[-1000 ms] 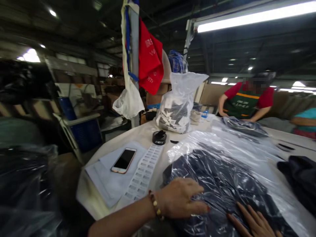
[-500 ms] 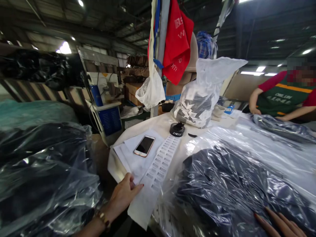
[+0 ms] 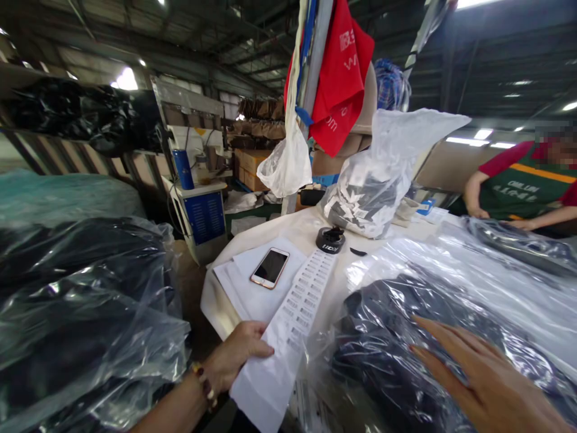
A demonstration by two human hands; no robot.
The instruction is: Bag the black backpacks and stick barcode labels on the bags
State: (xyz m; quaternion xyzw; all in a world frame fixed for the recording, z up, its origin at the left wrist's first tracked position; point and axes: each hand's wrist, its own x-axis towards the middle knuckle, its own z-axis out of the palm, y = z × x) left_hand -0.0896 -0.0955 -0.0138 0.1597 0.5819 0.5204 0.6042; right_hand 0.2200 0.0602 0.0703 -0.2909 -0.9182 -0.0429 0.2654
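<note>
My left hand [image 3: 243, 352], with a beaded bracelet at the wrist, pinches the left edge of a long strip of barcode labels [image 3: 282, 340]. The strip runs back across the table to a black tape roll [image 3: 330, 240], and its near end hangs off the edge. My right hand [image 3: 487, 373] is over the dark garment in a clear plastic bag [image 3: 383, 337], fingers stretched out and holding nothing. Whether it touches the plastic I cannot tell. Beyond my left hand, a phone [image 3: 270, 267] lies on white paper [image 3: 241, 294].
A plastic bag of tags [image 3: 360, 198] stands at the table's back. Bagged dark goods [image 3: 85, 325] are piled at the left. A red cloth [image 3: 345, 78] hangs from a pole. At the right, a co-worker in a green apron [image 3: 527, 186] handles another bagged item [image 3: 509, 234].
My left hand has closed on the strip's edge, where its fingers were looser before. My right hand has moved up and left over the bagged garment. The view has shifted slightly left.
</note>
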